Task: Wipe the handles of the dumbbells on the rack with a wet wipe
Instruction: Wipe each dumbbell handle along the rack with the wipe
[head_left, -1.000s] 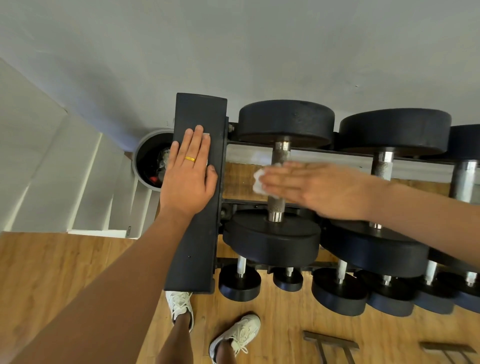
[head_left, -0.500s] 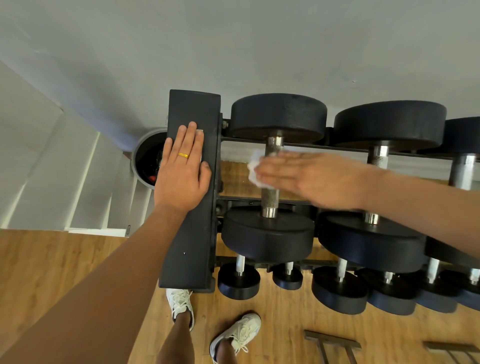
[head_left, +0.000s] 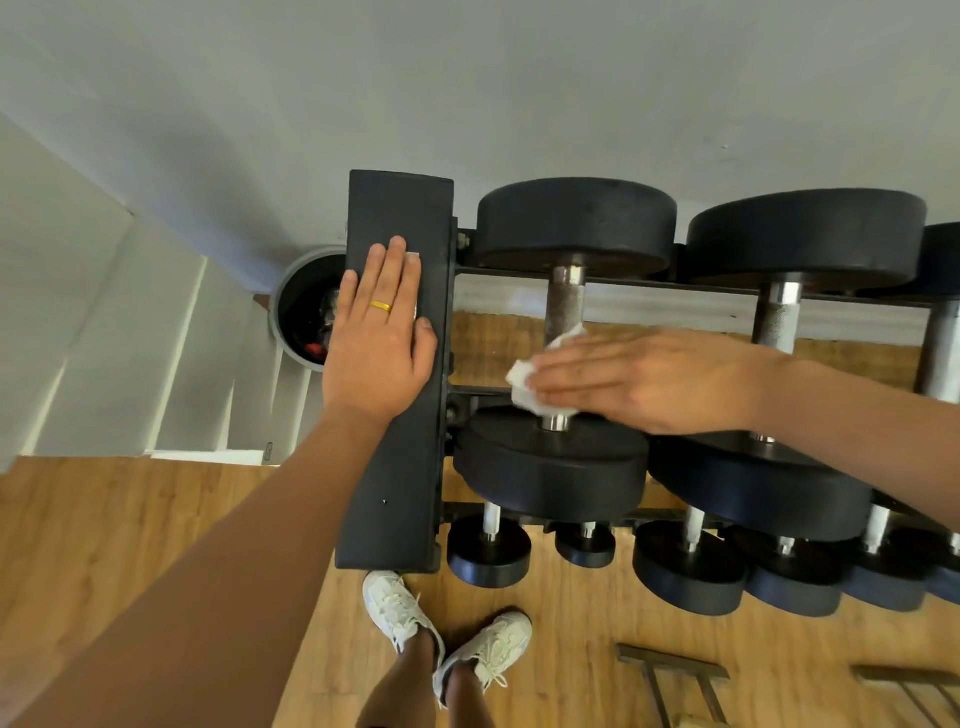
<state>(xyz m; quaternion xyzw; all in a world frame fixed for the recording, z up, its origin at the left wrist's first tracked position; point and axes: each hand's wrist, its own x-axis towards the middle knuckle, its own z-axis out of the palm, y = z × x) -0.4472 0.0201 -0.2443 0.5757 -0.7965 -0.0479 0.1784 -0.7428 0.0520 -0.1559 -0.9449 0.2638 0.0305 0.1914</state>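
Two hands are at work. The left hand (head_left: 379, 338) lies flat on top of the black end post of the rack (head_left: 395, 467), its fingers straight and close together, with one gold ring (head_left: 381, 306) on it. A small white edge shows beside its index finger, and I cannot tell what it is. The right hand (head_left: 649, 382) reaches in from the right with its fingers straight and pressed together, holding one white wet wipe (head_left: 522, 379) down on the handle (head_left: 565, 306) of the leftmost dumbbell on the upper tier; the thumb is hidden. The wipe sits on the near part of that handle, just above the near disc (head_left: 550, 478), and bunches out past the fingertips to the left. The handle is knurled metal and its long axis runs away from the person toward the grey wall, with one black disc at each end. Three dumbbells show on the upper tier, the third cut off at the right edge, all lying parallel. At least five smaller ones hang on the lower tier (head_left: 488, 551). One round bin (head_left: 306, 306) stands left of the rack beside white stairs (head_left: 130, 364). Two white shoes (head_left: 395, 608) stand on the wooden floor (head_left: 104, 545).
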